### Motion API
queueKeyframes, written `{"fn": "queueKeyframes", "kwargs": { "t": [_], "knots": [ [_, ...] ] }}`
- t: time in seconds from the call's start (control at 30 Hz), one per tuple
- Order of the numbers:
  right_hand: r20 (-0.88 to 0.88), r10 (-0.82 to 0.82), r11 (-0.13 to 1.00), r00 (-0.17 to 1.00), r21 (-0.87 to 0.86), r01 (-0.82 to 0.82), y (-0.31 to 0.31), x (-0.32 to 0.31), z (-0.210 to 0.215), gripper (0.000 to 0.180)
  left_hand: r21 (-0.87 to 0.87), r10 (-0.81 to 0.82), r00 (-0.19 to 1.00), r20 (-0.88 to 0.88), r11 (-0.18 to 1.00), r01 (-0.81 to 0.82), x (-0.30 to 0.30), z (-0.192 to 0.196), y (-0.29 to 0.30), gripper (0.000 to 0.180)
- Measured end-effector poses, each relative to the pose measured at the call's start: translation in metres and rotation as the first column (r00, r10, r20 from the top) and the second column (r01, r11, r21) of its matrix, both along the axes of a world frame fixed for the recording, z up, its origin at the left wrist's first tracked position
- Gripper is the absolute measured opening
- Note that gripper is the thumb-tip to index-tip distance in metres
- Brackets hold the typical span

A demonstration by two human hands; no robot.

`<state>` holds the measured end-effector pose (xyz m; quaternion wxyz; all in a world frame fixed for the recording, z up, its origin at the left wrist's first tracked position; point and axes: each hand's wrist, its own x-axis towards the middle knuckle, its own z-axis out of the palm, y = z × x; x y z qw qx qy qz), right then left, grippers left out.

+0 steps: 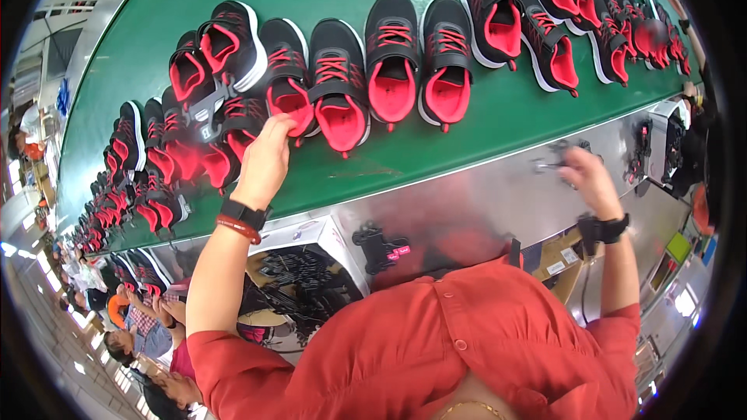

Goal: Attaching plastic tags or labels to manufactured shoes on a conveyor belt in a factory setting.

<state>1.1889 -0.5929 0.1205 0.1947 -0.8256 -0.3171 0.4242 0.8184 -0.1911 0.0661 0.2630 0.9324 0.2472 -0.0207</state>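
My left hand (268,148) is at the heel of a black sneaker (288,82) with red laces and red lining, its fingers closed on the heel edge. This shoe stands in a row on the green table, beside another black-and-red sneaker (338,82). Out to the right, my right hand (593,175) is blurred above the metal ledge. Its fingers are closed at a small dark object (554,157), too smeared to name. To the left, a grey plastic piece (206,118) lies among more sneakers.
The green table (342,179) carries several sneakers on both sides. Along its near edge runs a metal ledge (482,194) with black plastic pieces (377,247) bearing pink tags. Below stands a white box (342,253) of black pieces. Other people (148,327) are at the left.
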Motion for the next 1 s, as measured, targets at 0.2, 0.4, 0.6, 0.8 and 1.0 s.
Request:
{"fn": "queueKeyframes", "kwargs": {
  "t": [0.2,0.4,0.6,0.8,1.0],
  "knots": [
    [-0.782,-0.036,0.994,0.622,0.039,0.106,0.206,-0.183,-0.020,0.023,-0.071,-0.057,0.997,0.046,0.996,0.060,-0.005,-0.003,0.014,0.026],
    [-0.893,-0.178,0.950,0.412,-0.047,0.308,0.250,-0.265,-0.063,0.018,-0.090,-0.075,0.992,0.105,0.992,0.084,-0.011,-0.008,0.019,0.024],
    [-0.827,0.019,0.993,0.562,0.079,0.083,0.263,-0.274,-0.064,0.026,-0.046,-0.171,0.983,0.067,0.984,0.175,-0.013,-0.012,0.030,0.026],
    [-0.761,0.161,0.987,0.628,0.128,-0.098,0.262,-0.231,-0.054,0.025,0.028,-0.490,0.870,-0.045,0.870,0.492,-0.015,0.006,0.023,0.049],
    [0.304,0.454,0.672,0.837,0.499,-0.546,0.255,-0.182,-0.056,0.033,-0.038,-0.333,0.937,-0.105,0.943,0.331,-0.024,0.001,0.010,0.053]
  ]
}}
